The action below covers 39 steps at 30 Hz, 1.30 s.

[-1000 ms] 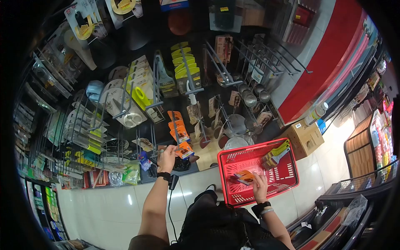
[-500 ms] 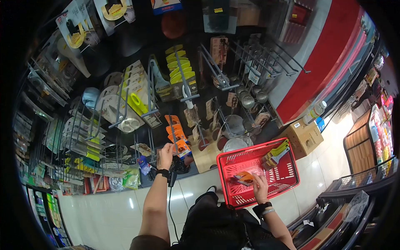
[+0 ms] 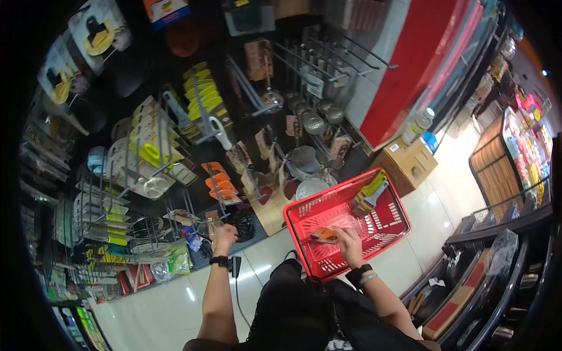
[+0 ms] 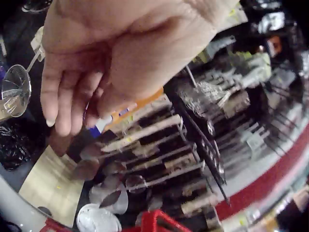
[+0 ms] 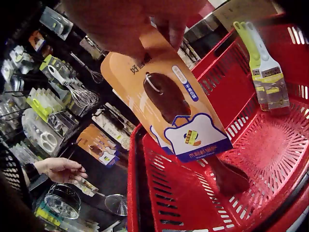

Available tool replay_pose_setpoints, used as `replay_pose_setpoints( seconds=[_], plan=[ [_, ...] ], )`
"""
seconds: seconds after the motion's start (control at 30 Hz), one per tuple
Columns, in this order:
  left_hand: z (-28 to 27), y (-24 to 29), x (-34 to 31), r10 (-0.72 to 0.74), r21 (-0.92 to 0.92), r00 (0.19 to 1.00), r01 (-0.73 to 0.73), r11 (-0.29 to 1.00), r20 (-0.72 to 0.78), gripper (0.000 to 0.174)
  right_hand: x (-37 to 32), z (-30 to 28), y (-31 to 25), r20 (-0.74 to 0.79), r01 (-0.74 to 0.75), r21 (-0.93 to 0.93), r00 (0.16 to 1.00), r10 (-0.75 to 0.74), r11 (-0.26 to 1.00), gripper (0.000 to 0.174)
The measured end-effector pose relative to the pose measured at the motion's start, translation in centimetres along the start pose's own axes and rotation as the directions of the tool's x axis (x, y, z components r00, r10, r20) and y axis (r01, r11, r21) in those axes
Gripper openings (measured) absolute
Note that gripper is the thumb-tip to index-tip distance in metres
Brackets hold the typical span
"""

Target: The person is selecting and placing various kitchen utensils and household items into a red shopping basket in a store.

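Observation:
My right hand (image 3: 349,244) pinches the top of an orange card carrying a brown wooden spatula (image 5: 167,99), held over the red basket (image 5: 159,193). A second card edge shows behind the front one. The spatula's brown blade sticks out below the card. Two carded tools with green and white handles (image 5: 264,72) stand against the basket's far side. My left hand (image 3: 223,235) is empty, fingers loosely bent, low in front of the rack. Similar orange cards (image 3: 219,184) hang on a hook just above it, and a round wire strainer (image 4: 16,91) hangs beside its fingers.
Metal hooks full of carded kitchen tools cover the black wall. A black plastic bag (image 3: 241,225) lies on the low ledge by my left hand. A cardboard box (image 3: 405,164) with a bottle (image 3: 418,126) on it stands behind the basket. Black shelving (image 3: 497,234) is at the right.
The head view has swung right, so the rack shifts left in it. My left hand has dropped away from the hanging orange cards. My right hand keeps its grip over the basket.

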<state>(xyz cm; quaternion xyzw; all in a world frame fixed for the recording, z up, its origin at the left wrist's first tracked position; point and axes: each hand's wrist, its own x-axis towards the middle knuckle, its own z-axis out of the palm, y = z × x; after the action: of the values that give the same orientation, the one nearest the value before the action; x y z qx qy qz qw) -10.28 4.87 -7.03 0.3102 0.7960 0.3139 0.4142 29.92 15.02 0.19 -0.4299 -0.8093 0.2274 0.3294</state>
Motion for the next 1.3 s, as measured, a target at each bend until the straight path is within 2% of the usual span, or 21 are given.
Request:
replay_pose_setpoints(
  seconds=[0.03,0.07,0.17,0.23,0.27,0.33,0.37,0.43,0.47,0.53,0.57,0.63,0.7,0.73,0.77,0.9,1.0,1.1,1.2,1.23,1.3],
  plan=[
    [1.6,-1.1,-0.1,0.145,0.049,0.984,-0.150,0.987,0.103,0.012,0.1,0.0,-0.1,0.028,0.023,0.003,0.999,-0.023,1.000,0.041],
    [3.2,0.5,-1.2,0.209,0.046,0.962,-0.220,0.974,0.173,0.014,0.2,0.0,-0.1,0.030,0.023,0.000,0.999,-0.023,1.000,0.041],
    [7.8,9.7,-6.1,0.396,0.032,0.868,-0.424,0.905,0.300,0.021,0.5,0.5,-0.6,0.069,0.085,0.019,0.994,-0.086,0.996,0.042],
    [10.0,14.7,-8.1,0.661,-0.086,0.715,-0.662,0.745,0.227,0.024,0.8,0.6,-1.0,0.120,0.095,0.022,0.988,-0.097,0.995,0.043],
    [11.3,14.5,-7.4,0.665,-0.083,0.713,-0.666,0.741,0.224,0.024,0.9,0.7,-1.1,0.116,0.099,0.023,0.988,-0.101,0.995,0.043],
    [13.8,13.3,-5.2,0.805,0.005,0.548,-0.827,0.562,0.227,0.024,0.8,0.8,-1.0,0.108,0.118,0.052,0.986,-0.123,0.992,0.042],
    [14.1,13.8,-5.2,0.809,0.003,0.541,-0.832,0.555,0.230,0.024,0.6,0.8,-0.9,0.101,0.118,0.047,0.987,-0.123,0.992,0.042],
    [14.5,14.7,-5.1,0.569,-0.029,0.719,-0.611,0.791,0.398,0.018,0.2,0.8,-0.6,0.003,0.006,0.128,1.000,-0.007,0.992,0.043],
    [14.4,15.5,-5.7,0.516,-0.043,0.765,-0.544,0.838,0.386,0.014,0.0,0.5,-0.4,-0.004,0.009,0.124,1.000,-0.009,0.992,0.043],
    [14.1,16.4,-6.4,0.541,-0.063,0.782,-0.550,0.832,0.309,0.013,-0.6,0.0,-0.3,-0.081,-0.127,0.226,0.986,0.149,0.966,0.037],
    [13.6,16.9,-6.8,0.555,-0.081,0.800,-0.553,0.829,0.229,0.013,-1.0,-0.3,0.2,-0.082,-0.123,0.227,0.986,0.144,0.966,0.037],
    [11.9,17.7,-7.5,0.589,-0.094,0.779,-0.584,0.806,0.213,0.013,-1.6,-1.0,1.2,0.042,-0.225,0.162,0.974,0.221,0.961,0.030],
    [8.8,19.9,-9.7,0.618,-0.137,0.776,-0.603,0.786,0.128,0.014,-1.6,-1.2,1.4,0.020,-0.172,0.164,0.985,0.171,0.971,0.023],
    [6.6,21.3,-11.4,0.581,-0.145,0.805,-0.565,0.812,0.118,0.013,-1.6,-1.3,1.6,0.018,-0.180,0.177,0.984,0.179,0.968,0.023],
    [4.6,21.6,-12.2,0.616,-0.146,0.786,-0.605,0.783,0.042,0.013,-1.6,-1.3,1.7,0.016,-0.187,0.190,0.982,0.187,0.964,0.023],
    [-3.8,23.7,-18.0,0.568,-0.268,0.802,-0.597,0.756,-0.184,0.008,-1.0,-1.2,1.3,-0.014,-0.164,0.202,0.985,0.171,0.965,0.022],
    [-7.6,22.1,-20.3,0.531,-0.371,0.808,-0.590,0.717,-0.257,0.008,-0.3,-0.8,1.3,0.028,-0.180,0.241,0.984,0.178,0.954,0.022],
    [-8.3,20.3,-20.8,0.511,-0.408,0.812,-0.584,0.702,-0.281,0.007,0.2,-0.1,1.3,0.032,-0.154,0.243,0.988,0.151,0.958,0.023],
    [-7.2,13.8,-17.4,0.451,-0.231,0.877,-0.478,0.847,-0.165,0.009,0.7,-0.2,0.5,0.059,-0.112,0.168,0.993,0.104,0.979,0.024],
    [-6.2,12.0,-16.0,0.447,-0.235,0.878,-0.478,0.846,-0.173,0.009,0.8,-0.3,0.2,0.065,-0.106,0.167,0.993,0.096,0.980,0.024],
    [-3.9,8.9,-13.3,0.375,-0.095,0.894,-0.407,0.909,-0.246,0.010,0.7,-0.3,-0.2,0.131,-0.130,0.134,0.985,0.112,0.982,0.023]
  ],
)
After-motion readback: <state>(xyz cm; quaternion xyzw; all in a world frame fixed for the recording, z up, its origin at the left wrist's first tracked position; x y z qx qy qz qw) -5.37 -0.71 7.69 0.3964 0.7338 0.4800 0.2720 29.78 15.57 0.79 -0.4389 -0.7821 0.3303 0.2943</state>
